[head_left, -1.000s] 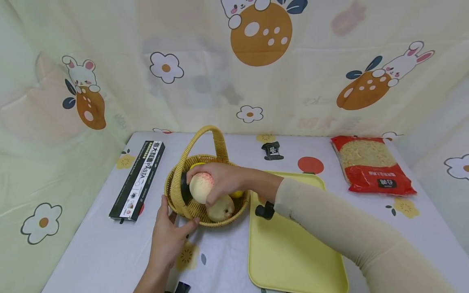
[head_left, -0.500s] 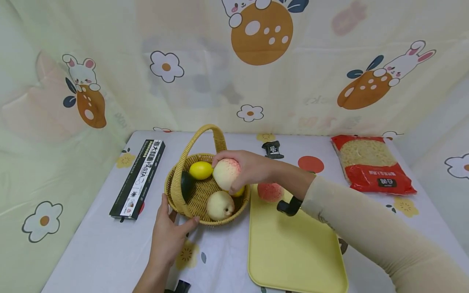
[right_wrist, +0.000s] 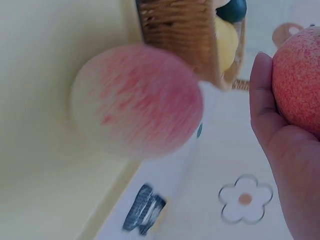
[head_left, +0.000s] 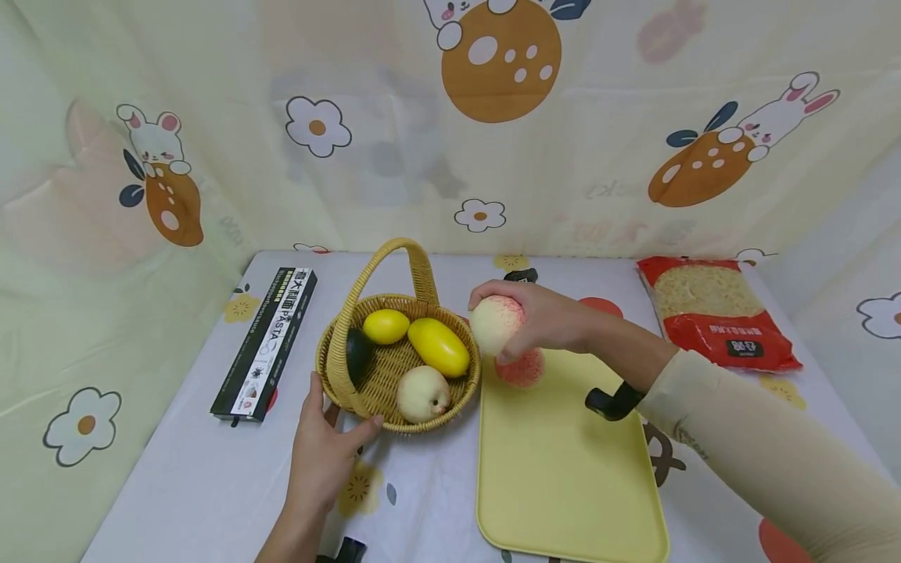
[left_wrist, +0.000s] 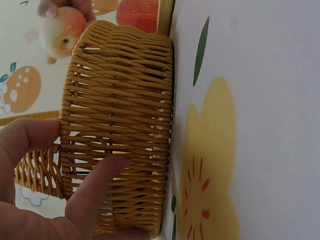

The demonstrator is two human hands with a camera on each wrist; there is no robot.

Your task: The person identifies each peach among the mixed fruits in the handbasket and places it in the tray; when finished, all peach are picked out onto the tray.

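In the head view, my right hand [head_left: 545, 313] grips a pale, red-blushed peach [head_left: 496, 323] above the far left corner of the yellow tray [head_left: 563, 469]. A second peach [head_left: 521, 367] lies on that tray just below it. My left hand [head_left: 327, 450] rests against the near left side of the wicker basket [head_left: 383, 374], its fingers spread on the outer wall, as the left wrist view shows. Inside the basket are a lemon [head_left: 386, 327], a longer yellow fruit [head_left: 439, 348], a pale round fruit [head_left: 423, 394] and a dark green item [head_left: 359, 356], partly hidden by the handle.
A black and white pasta box [head_left: 263, 344] lies left of the basket. At the back right is a red bag of pasta [head_left: 718, 317]. A small black packet [head_left: 521, 275] sits behind the right hand, mostly covered. The basket handle [head_left: 366, 289] arches upward.
My right hand has lifted the peach out of the basket and carried it right, over the tray. The longer yellow fruit is now uncovered. My left hand has stayed at the basket.
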